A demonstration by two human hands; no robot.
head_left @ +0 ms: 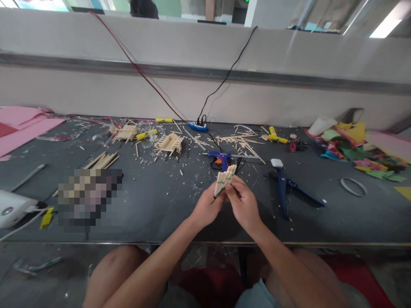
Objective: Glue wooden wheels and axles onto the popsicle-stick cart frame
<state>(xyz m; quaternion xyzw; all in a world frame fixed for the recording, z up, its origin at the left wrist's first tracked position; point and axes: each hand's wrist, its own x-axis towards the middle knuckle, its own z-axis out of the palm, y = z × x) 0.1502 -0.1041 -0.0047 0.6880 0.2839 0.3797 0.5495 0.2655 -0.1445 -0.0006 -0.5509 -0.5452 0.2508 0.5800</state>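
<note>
My left hand (208, 204) and my right hand (243, 200) meet over the front half of the dark table, both closed on a small bundle of wooden sticks (224, 177). Green marks run across the sticks, whose upper ends fan slightly apart. My right thumb presses on the bundle's face; its lower end is hidden by my fingers. Just beyond my hands lies a blue hot glue gun (221, 158) with an orange trigger. To the right, a dark blue cutter-like hand tool (284, 186) rests with its handles spread.
Two small stick-built models (170, 143) stand at the back left. Loose sticks (240, 141) are scattered beside a blue power strip (198, 125). Yellow tubes (147, 134), a grey tape ring (353, 187), coloured paper scraps (359, 145) and a white device (16, 207) lie around. A blurred patch hides one item.
</note>
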